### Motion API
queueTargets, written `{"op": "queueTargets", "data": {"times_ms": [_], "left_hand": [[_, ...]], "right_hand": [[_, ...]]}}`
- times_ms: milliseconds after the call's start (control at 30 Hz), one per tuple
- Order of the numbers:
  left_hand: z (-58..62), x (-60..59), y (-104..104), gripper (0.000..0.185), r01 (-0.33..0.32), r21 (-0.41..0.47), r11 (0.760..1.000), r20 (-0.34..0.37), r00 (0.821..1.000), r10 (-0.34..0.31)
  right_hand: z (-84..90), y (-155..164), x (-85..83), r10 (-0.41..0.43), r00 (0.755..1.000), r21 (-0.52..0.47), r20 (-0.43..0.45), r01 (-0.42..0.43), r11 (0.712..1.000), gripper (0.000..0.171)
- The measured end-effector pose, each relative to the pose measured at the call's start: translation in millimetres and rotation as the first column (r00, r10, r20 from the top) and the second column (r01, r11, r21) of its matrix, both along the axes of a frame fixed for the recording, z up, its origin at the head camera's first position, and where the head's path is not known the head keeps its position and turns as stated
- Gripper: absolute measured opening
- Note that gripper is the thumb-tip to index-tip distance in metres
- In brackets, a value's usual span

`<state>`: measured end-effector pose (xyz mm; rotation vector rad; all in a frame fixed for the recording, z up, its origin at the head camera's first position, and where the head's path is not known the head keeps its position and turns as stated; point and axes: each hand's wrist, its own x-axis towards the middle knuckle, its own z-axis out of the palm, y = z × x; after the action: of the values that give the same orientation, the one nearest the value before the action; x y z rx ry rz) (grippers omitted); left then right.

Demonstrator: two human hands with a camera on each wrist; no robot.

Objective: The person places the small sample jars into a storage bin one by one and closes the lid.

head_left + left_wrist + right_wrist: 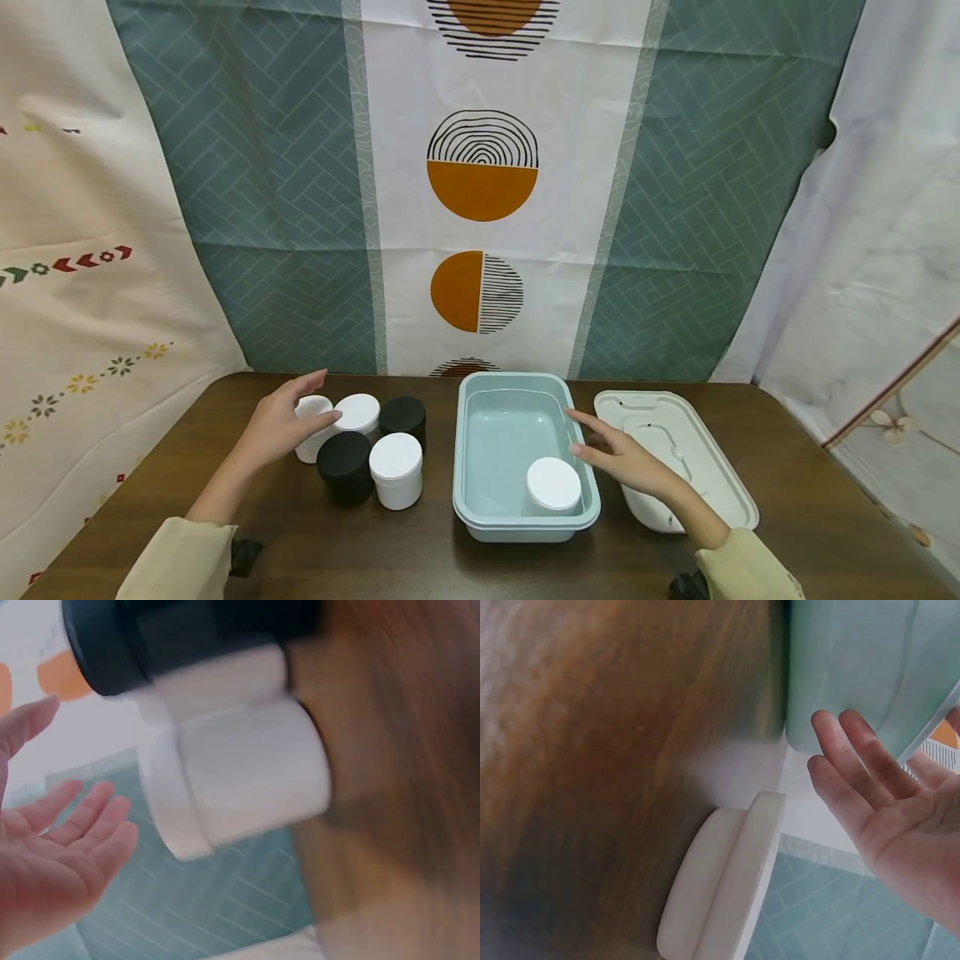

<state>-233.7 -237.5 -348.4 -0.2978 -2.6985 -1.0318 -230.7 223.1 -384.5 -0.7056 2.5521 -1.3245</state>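
Fingers [307, 382] of the left hand [279, 427] are spread out, with the thumb well away from the rest, and they grip nothing. Close by them, at the left of the frame, stands a white jar [313, 448]. The blurry left wrist view shows a gap between the fingertips and its lid. Four more jars crowd to its right: a back white jar [358, 414], a back black jar [403, 417], a front black jar [345, 467] and a front white jar [396, 471]. All are round, with smooth flat tops, and look like plastic.

Near the middle right, the right hand [626, 457] is loose too, fingers apart by the right rim of a pale blue tub [495, 433]. I cannot tell if they touch it. The tub is smooth and shiny, with round corners. A small white pot [553, 486] stands inside it, low and right, just below the right thumb in the frame.

At the right, a cream cover [693, 458] with round corners, raised lines and dark specks lies on the brown wood table [360, 558]. Behind hangs a creased cloth [300, 167] with green brick lines and orange half circles.
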Motion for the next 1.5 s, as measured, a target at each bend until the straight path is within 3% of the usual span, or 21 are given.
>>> {"op": "queueTargets", "data": {"times_ms": [367,533,867,1100,1500], "left_hand": [[-15.1,-4.0,-26,0.077,-0.028,-0.137,0.990,0.045,0.998,0.034],[-22.2,-7.2,-29,0.076,-0.035,-0.142,0.989,0.077,0.996,0.046],[-26.2,-10.1,-31,0.075,-0.044,-0.125,0.991,0.060,0.997,0.052],[-21.9,-9.7,-34,0.073,-0.091,-0.125,0.988,0.009,0.996,0.093],[1.5,-1.9,-34,0.074,-0.193,-0.060,0.979,-0.087,0.978,0.187]], "right_hand": [[1.1,0,-0.2,0.008,1.000,0.001,-0.007,-0.008,1.000,0.059],[0.8,0,-0.2,0.003,1.000,0.003,-0.008,-0.003,1.000,0.059],[-1.0,0,-1.0,0.006,1.000,-0.005,-0.004,-0.006,1.000,0.059],[-1.5,1,-0.9,0.006,1.000,-0.007,-0.010,-0.006,1.000,0.059],[-3.5,1,-1.7,0.001,1.000,-0.011,-0.012,-0.001,1.000,0.058]]}}
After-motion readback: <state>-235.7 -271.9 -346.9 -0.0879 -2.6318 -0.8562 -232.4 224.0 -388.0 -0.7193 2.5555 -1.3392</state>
